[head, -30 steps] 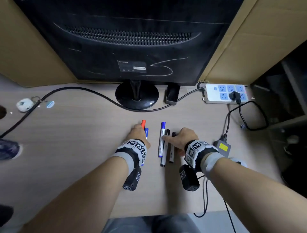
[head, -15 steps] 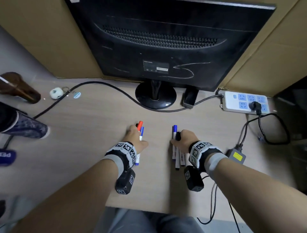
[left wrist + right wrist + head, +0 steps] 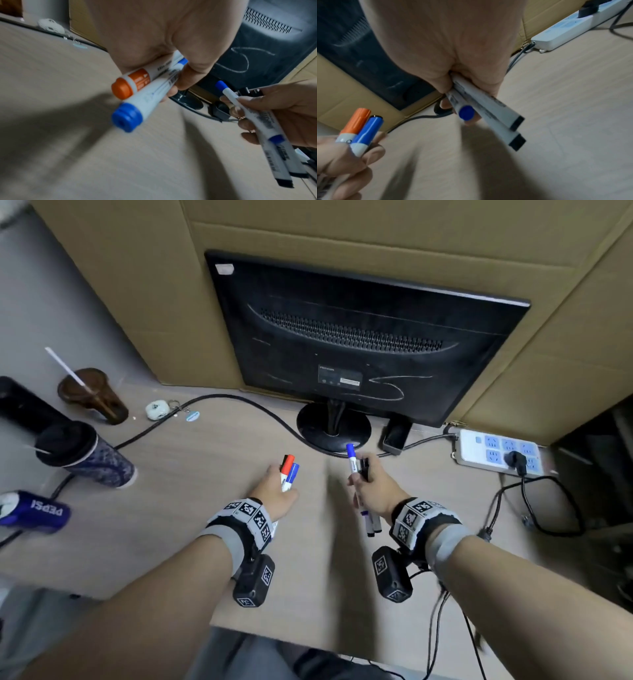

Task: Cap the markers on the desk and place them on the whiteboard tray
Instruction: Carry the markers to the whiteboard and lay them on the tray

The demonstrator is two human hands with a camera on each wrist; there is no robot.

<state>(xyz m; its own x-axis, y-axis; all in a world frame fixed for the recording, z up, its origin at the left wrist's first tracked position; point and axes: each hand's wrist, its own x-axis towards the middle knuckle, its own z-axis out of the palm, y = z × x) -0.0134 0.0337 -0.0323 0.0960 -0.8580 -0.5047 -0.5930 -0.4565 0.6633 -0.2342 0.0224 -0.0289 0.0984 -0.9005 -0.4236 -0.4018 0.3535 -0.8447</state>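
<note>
My left hand [image 3: 274,493] grips a bunch of capped markers above the desk [image 3: 191,508]: a red-orange one [image 3: 288,463], a blue one [image 3: 294,471], and a black cap just behind them. In the left wrist view the orange marker [image 3: 132,82] and the blue marker [image 3: 137,111] point their tail ends at the camera. My right hand [image 3: 376,487] grips a blue-capped marker [image 3: 352,461] and two black markers [image 3: 503,109], all clear of the desk. The two hands are a short gap apart. No whiteboard tray is in view.
A black monitor [image 3: 359,344] on a round stand [image 3: 334,428] stands behind the hands, in front of cardboard walls. A power strip [image 3: 496,453] with cables lies at the right. At the left are a patterned tumbler [image 3: 89,457], a Pepsi can [image 3: 34,511] and a brown cup [image 3: 92,395].
Both hands have closed round the markers and lifted them off the desk. My head has risen, so more of the monitor and the left side of the desk shows.
</note>
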